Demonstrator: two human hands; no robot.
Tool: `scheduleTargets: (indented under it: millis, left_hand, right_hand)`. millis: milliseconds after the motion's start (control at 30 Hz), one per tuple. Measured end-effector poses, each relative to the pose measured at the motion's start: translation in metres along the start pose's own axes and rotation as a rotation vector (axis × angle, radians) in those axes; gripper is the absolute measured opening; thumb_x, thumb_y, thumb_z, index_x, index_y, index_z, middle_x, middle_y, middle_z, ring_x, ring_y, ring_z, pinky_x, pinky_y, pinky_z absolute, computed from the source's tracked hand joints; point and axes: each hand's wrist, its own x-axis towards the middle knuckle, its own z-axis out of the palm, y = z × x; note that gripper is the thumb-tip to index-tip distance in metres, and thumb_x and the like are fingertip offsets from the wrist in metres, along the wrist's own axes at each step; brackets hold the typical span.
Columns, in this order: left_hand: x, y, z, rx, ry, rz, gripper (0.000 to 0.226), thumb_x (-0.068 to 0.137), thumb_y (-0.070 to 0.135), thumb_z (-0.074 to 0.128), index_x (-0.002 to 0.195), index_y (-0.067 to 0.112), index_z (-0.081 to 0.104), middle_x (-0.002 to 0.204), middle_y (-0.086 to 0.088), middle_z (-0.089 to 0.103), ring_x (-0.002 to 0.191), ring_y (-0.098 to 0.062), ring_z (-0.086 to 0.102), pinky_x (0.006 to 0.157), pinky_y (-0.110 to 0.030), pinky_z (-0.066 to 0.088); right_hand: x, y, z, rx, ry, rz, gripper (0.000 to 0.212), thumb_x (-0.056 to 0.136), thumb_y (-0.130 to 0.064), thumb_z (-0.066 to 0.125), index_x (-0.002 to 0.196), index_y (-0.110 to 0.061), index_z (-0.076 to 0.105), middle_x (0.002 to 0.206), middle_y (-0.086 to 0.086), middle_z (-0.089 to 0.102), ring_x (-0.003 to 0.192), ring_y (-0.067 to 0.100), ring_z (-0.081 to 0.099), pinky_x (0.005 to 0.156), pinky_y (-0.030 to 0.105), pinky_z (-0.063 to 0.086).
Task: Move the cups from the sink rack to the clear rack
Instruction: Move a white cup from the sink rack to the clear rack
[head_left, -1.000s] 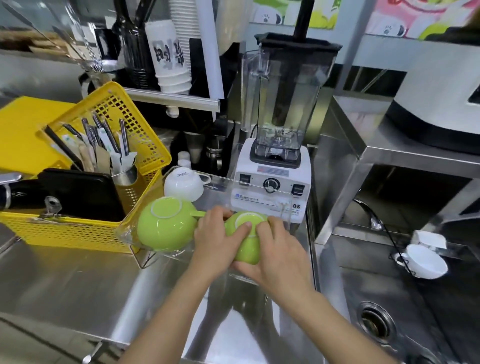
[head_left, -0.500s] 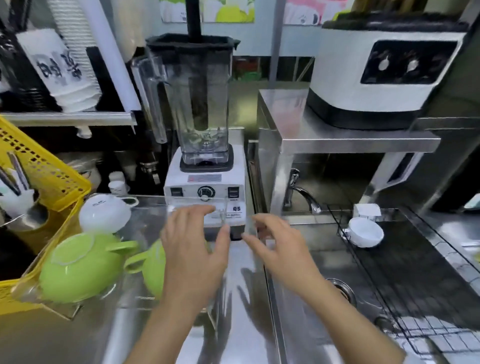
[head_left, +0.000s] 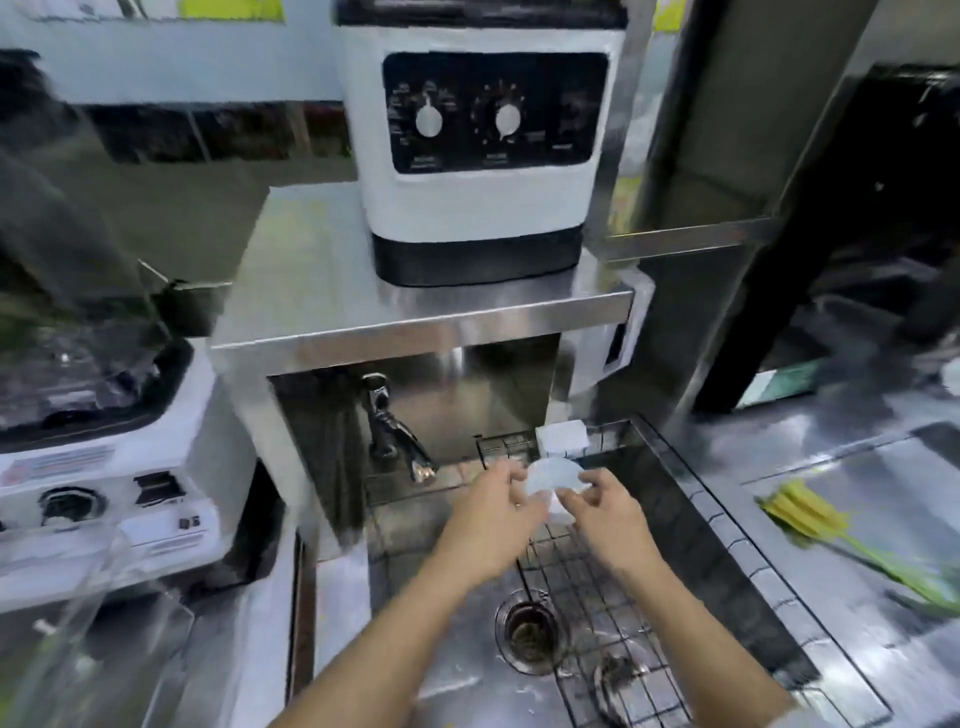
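Observation:
A white cup (head_left: 551, 475) rests on the black wire sink rack (head_left: 613, 577) at the back of the sink. My left hand (head_left: 491, 519) curls round its left side and my right hand (head_left: 608, 514) round its right side, fingertips on the cup, which shows only between them. Just a corner of the clear rack (head_left: 98, 597) appears at the lower left, blurred; the cups in it are out of view.
A white block (head_left: 563, 439) lies just behind the cup. The faucet (head_left: 395, 441) juts out on the left under a steel shelf (head_left: 415, 317) bearing a white appliance (head_left: 483, 140). Below are the drain (head_left: 530, 634), a blender base (head_left: 104, 509) at left and a green brush (head_left: 831, 535) at right.
Both hands let go of the green cup in the clear rack and swung right over the sink to the white cup. The view turned right with them.

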Motion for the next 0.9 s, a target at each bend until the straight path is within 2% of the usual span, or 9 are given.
scheduleTargets:
  millis: [133, 200, 300, 367, 467, 567, 667, 733, 900]
  left_hand:
    - [0.060, 0.001, 0.048, -0.129, -0.116, -0.254, 0.048, 0.090, 0.039, 0.051, 0.124, 0.009, 0.037, 0.117, -0.015, 0.061, 0.090, -0.031, 0.063, 0.083, -0.039, 0.051]
    - [0.075, 0.004, 0.057, -0.410, -0.123, -0.485, 0.044, 0.090, 0.043, 0.051, 0.118, 0.012, 0.038, 0.098, -0.013, 0.062, 0.065, -0.022, 0.057, 0.065, -0.034, 0.052]
    - [0.086, 0.006, 0.063, -0.703, -0.136, -0.724, 0.034, 0.089, 0.044, 0.048, 0.079, 0.011, 0.052, 0.046, -0.003, 0.053, 0.038, -0.013, 0.042, 0.053, -0.022, 0.031]
    - [0.092, 0.005, 0.068, -0.743, -0.129, -0.756, 0.034, 0.089, 0.042, 0.047, 0.078, 0.009, 0.053, 0.052, -0.008, 0.057, 0.049, -0.017, 0.052, 0.063, -0.026, 0.040]
    - [0.100, 0.004, 0.075, -0.757, -0.040, -0.795, 0.039, 0.090, 0.043, 0.049, 0.111, 0.010, 0.050, 0.105, -0.018, 0.056, 0.097, -0.031, 0.058, 0.094, -0.045, 0.042]
    - [0.104, 0.002, 0.083, -0.740, -0.048, -0.772, 0.044, 0.089, 0.047, 0.049, 0.114, 0.011, 0.047, 0.110, -0.015, 0.053, 0.079, -0.026, 0.056, 0.082, -0.040, 0.044]
    - [0.110, -0.009, 0.088, -0.744, -0.045, -0.771, 0.052, 0.084, 0.052, 0.051, 0.117, 0.012, 0.055, 0.107, -0.013, 0.064, 0.083, -0.025, 0.063, 0.064, -0.035, 0.050]
    - [0.109, -0.009, 0.088, -0.767, -0.043, -0.755, 0.045, 0.083, 0.051, 0.052, 0.109, 0.014, 0.060, 0.096, -0.013, 0.066, 0.083, -0.027, 0.065, 0.064, -0.036, 0.053]
    - [0.100, 0.000, 0.086, -0.887, 0.025, -0.757, 0.041, 0.088, 0.052, 0.049, 0.098, 0.013, 0.059, 0.083, -0.014, 0.065, 0.072, -0.030, 0.063, 0.053, -0.036, 0.052]
  right_hand:
    - [0.040, 0.029, -0.014, 0.048, -0.063, 0.148, 0.054, 0.084, -0.046, 0.055, 0.124, -0.012, 0.042, 0.094, 0.012, 0.061, 0.076, 0.030, 0.060, 0.062, 0.043, 0.057]
    - [0.056, 0.038, -0.017, 0.111, -0.118, 0.270, 0.057, 0.085, -0.053, 0.050, 0.127, -0.016, 0.040, 0.095, 0.012, 0.060, 0.067, 0.027, 0.060, 0.045, 0.030, 0.052]
    - [0.071, 0.044, -0.021, 0.134, -0.210, 0.380, 0.064, 0.084, -0.064, 0.041, 0.126, -0.017, 0.043, 0.081, 0.014, 0.062, 0.052, 0.024, 0.062, 0.044, 0.027, 0.051]
    - [0.079, 0.046, -0.020, 0.123, -0.288, 0.403, 0.070, 0.081, -0.071, 0.037, 0.131, -0.022, 0.040, 0.088, 0.020, 0.063, 0.059, 0.029, 0.066, 0.048, 0.031, 0.055]
    - [0.088, 0.045, -0.016, 0.185, -0.406, 0.442, 0.070, 0.081, -0.072, 0.033, 0.132, -0.024, 0.039, 0.094, 0.025, 0.061, 0.073, 0.035, 0.067, 0.060, 0.039, 0.059]
    - [0.094, 0.042, -0.012, 0.198, -0.446, 0.477, 0.074, 0.080, -0.074, 0.029, 0.129, -0.020, 0.042, 0.087, 0.024, 0.062, 0.071, 0.034, 0.068, 0.058, 0.038, 0.058]
    - [0.095, 0.041, -0.010, 0.233, -0.452, 0.517, 0.079, 0.078, -0.076, 0.028, 0.128, -0.018, 0.045, 0.088, 0.025, 0.064, 0.073, 0.034, 0.069, 0.056, 0.037, 0.058]
    - [0.093, 0.043, -0.012, 0.281, -0.455, 0.556, 0.082, 0.077, -0.077, 0.029, 0.127, -0.014, 0.045, 0.089, 0.025, 0.064, 0.074, 0.035, 0.069, 0.058, 0.039, 0.059]
    - [0.084, 0.048, -0.017, 0.466, -0.438, 0.566, 0.058, 0.082, -0.071, 0.035, 0.124, -0.031, 0.041, 0.119, 0.019, 0.059, 0.091, 0.040, 0.065, 0.068, 0.043, 0.058]
